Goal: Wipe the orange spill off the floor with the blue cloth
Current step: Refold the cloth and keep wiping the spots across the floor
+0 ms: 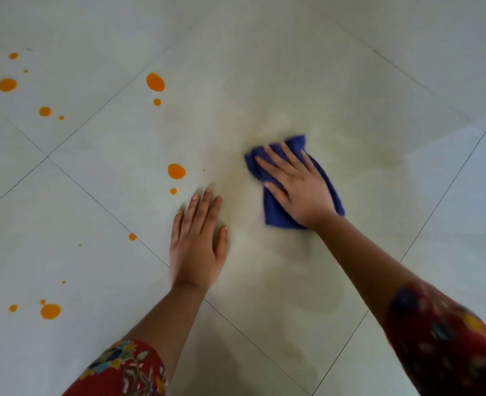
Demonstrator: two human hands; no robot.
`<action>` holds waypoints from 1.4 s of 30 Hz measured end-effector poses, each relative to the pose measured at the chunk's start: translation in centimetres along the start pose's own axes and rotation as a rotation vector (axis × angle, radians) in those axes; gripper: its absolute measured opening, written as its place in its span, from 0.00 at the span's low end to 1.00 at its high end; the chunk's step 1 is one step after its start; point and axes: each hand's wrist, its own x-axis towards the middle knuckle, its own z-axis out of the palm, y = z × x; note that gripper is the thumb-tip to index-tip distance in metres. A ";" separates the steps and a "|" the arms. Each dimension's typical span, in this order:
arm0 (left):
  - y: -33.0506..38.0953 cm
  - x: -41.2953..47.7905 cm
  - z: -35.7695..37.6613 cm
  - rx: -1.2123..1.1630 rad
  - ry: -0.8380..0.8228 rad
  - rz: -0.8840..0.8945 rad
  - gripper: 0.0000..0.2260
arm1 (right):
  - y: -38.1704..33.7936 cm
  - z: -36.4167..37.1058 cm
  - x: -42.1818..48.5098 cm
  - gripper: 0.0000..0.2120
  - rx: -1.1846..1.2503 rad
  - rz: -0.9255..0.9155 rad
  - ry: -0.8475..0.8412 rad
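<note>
A folded blue cloth [273,208] lies on the pale tiled floor, right of centre. My right hand [298,184] presses flat on top of it, fingers spread and pointing up-left. My left hand [197,244] rests flat on the bare floor to the left of the cloth, fingers together, holding nothing. Orange drops of the spill dot the left half of the floor: one [176,171] just above my left fingertips, a larger one [155,82] further away, a cluster [7,84] at the far left and another [50,311] at the lower left. A faint yellowish smear [293,121] surrounds the cloth.
The floor is large light-grey tiles with thin dark grout lines [107,204] running diagonally. Red floral sleeves [447,338] cover both forearms near the bottom edge. No furniture or other objects are in view.
</note>
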 end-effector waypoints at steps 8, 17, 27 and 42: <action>-0.1 0.0 0.2 0.007 0.020 0.004 0.24 | 1.6 -0.8 5.8 0.25 0.051 0.480 0.112; 0.0 -0.2 0.2 0.006 0.008 -0.003 0.24 | 1.4 -0.4 -3.0 0.25 0.007 0.333 0.052; -0.3 -0.1 0.2 -0.014 0.002 0.006 0.24 | -6.4 1.2 4.1 0.25 -0.029 0.071 0.001; -0.5 0.1 0.1 -0.029 0.003 0.025 0.23 | -7.1 1.0 -9.0 0.26 -0.044 0.157 -0.045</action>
